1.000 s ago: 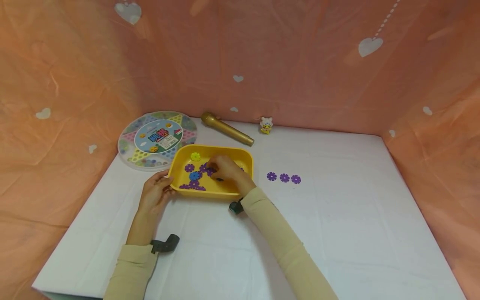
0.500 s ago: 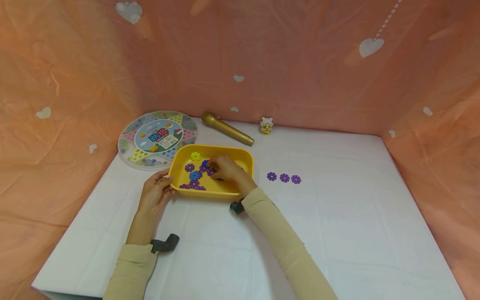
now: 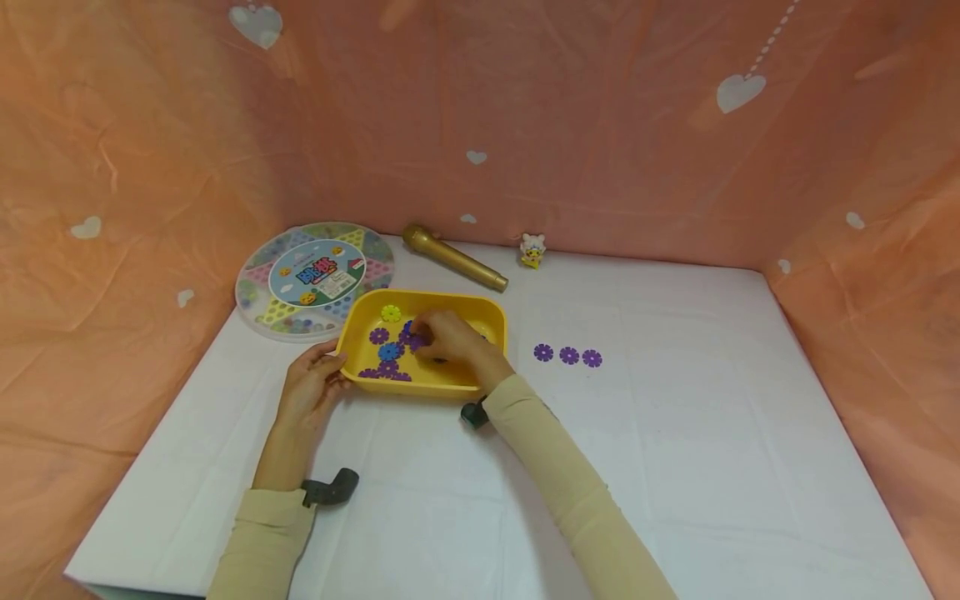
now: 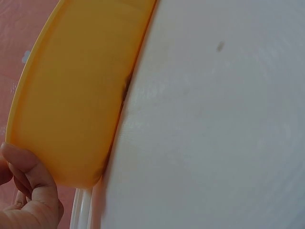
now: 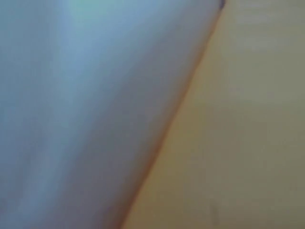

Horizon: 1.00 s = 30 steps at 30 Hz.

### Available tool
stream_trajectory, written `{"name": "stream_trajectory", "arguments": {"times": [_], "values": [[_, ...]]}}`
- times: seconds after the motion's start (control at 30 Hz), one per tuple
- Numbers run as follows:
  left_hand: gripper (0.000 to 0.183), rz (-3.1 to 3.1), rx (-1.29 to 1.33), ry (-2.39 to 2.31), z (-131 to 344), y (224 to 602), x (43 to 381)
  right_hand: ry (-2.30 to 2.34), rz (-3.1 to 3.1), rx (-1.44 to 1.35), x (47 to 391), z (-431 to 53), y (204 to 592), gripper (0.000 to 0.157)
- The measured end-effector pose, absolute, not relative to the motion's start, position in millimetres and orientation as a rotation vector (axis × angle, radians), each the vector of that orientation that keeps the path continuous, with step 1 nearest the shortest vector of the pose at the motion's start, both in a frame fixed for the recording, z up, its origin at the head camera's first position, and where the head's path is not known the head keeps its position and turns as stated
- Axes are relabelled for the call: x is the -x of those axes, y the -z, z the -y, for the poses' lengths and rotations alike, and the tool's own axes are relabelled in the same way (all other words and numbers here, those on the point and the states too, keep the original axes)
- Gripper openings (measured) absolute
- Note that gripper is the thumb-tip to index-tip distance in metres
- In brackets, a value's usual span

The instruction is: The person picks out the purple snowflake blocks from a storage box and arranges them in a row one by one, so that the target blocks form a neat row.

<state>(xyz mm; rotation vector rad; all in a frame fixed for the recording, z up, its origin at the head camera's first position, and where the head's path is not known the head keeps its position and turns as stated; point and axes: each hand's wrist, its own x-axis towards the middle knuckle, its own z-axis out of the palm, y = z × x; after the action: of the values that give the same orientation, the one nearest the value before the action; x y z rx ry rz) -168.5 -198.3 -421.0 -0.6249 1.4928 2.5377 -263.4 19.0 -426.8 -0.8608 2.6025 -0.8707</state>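
Head view | left hand [image 3: 309, 387]: you pinch the yellow tray [image 3: 420, 389] | right hand [image 3: 452, 338]: half-curled at purple snowflake discs [image 3: 406, 337], grip unclear

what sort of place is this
Probably a curtained-off tabletop play area: orange heart-printed sheeting hangs behind and beside a white-covered table, where a yellow rectangular plastic tray holds colourful flower-shaped discs.

Tray [image 3: 420, 388] on surface [image 3: 675, 467], a bit L of ctr, w/ discs [image 3: 379, 336] inside. L hand [image 3: 306, 392] at tray's L end; R hand [image 3: 450, 340] in tray, nr discs. Row of 3 more discs [image 3: 569, 356] on surface, R of tray. Mic [image 3: 455, 258] behind tray; figurine [image 3: 532, 251] R of mic, nr back edge. Game board [image 3: 317, 277] behind & L of tray, L of mic. Cloth [image 3: 600, 142] behind all.
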Motion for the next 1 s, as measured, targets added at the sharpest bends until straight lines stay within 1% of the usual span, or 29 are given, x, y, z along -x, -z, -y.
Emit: {"name": "stream_trajectory", "arguments": {"times": [0.27,0.47,0.57,0.7,0.9,1.0], "values": [[0.036,-1.504,0.635,-2.531,197.6,422.2,168.0,1.321,-2.455,0.940,258.5,-23.4,420.8,0.038],[0.026,-1.542,0.552,-2.545,198.3,425.4,168.3,1.584,-2.418,0.966,250.4,-43.4,407.5,0.037],[0.021,-1.573,0.496,-2.547,198.6,426.8,168.7,1.682,-2.454,0.996,248.0,-65.7,401.9,0.035],[0.020,-1.555,0.509,-2.549,198.8,426.2,169.4,1.794,-2.491,0.991,244.3,-107.0,398.9,0.033],[0.025,-1.550,0.538,-2.529,198.9,423.6,169.6,1.812,-2.592,0.767,223.3,-168.8,385.4,0.034],[0.028,-1.539,0.522,-2.532,198.7,424.5,169.3,1.792,-2.640,0.651,213.9,-193.6,386.7,0.035]]}}
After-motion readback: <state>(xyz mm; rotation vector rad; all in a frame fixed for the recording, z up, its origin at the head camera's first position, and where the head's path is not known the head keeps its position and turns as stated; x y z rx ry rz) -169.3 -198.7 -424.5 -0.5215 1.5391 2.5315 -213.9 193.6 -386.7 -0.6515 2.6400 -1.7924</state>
